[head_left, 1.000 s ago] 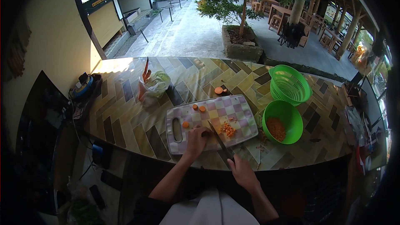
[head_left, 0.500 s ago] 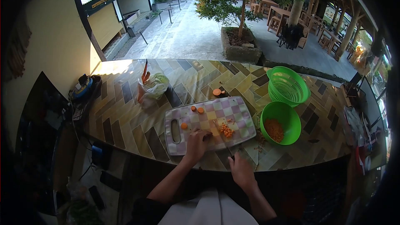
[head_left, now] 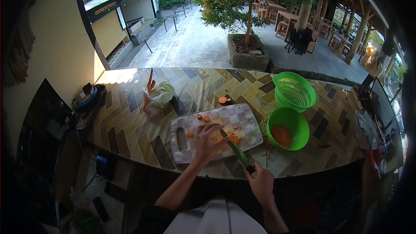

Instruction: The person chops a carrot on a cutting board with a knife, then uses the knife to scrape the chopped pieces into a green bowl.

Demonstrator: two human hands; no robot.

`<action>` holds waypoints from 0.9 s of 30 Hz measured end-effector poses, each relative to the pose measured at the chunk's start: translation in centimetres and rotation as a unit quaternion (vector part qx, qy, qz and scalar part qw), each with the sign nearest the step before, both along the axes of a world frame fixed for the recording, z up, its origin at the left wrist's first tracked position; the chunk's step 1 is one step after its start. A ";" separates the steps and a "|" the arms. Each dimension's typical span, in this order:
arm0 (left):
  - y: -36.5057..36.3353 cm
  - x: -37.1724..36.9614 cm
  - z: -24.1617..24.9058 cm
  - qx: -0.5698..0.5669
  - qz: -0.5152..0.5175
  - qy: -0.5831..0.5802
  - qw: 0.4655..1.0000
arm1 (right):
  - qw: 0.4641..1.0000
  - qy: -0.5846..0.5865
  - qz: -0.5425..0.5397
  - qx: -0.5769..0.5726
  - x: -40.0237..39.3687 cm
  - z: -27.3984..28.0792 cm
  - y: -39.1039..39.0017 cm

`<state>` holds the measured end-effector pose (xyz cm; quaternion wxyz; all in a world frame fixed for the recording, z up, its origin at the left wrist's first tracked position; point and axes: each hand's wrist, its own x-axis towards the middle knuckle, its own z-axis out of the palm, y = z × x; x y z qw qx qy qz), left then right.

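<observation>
My right hand point(head_left: 261, 181) is closed round the dark handle of a knife point(head_left: 238, 153). The blade slants up and left over the checkered cutting board point(head_left: 193, 123), its flat side looking green. My left hand point(head_left: 209, 143) is over the board with fingers stretched out and spread, its fingertips close to the blade's front end. Just by the blade lies a small heap of chopped carrot point(head_left: 234, 137). Carrot pieces point(head_left: 206, 118) sit farther up the board, and one round piece point(head_left: 190, 134) lies beside the handle slot.
Right of the board stands a green bowl point(head_left: 305, 123) with chopped carrot inside; behind it is a green colander point(head_left: 277, 91). A plastic bag point(head_left: 161, 95) with vegetables rests at the back left. Another carrot piece point(head_left: 222, 99) lies beyond the board on the patterned tabletop point(head_left: 125, 117).
My left hand has opened from its bent grip on the board and spread its fingers. The knife has lifted and turned, so its flat side now shows. The view has shifted slightly.
</observation>
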<state>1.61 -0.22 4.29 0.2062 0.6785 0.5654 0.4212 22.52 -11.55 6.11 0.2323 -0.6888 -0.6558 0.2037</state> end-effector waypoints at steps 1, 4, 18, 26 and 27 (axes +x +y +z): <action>0.0 1.1 0.0 0.010 0.008 0.047 0.999 | 1.000 -0.004 -0.003 0.006 0.1 0.1 -0.2; 0.5 3.0 -1.2 -0.003 0.021 0.091 0.996 | 1.000 -0.027 -0.009 0.013 0.5 0.7 -0.9; 3.1 3.1 -3.6 -0.081 0.050 0.054 0.994 | 0.999 0.008 -0.042 -0.026 4.6 2.5 -4.0; 3.0 0.5 -4.1 0.050 -0.021 -0.001 0.999 | 0.986 0.147 -0.045 -0.068 4.7 2.3 -2.5; 3.1 0.0 -4.2 0.024 -0.020 -0.010 0.999 | 0.987 0.148 -0.030 -0.051 4.6 1.9 -2.2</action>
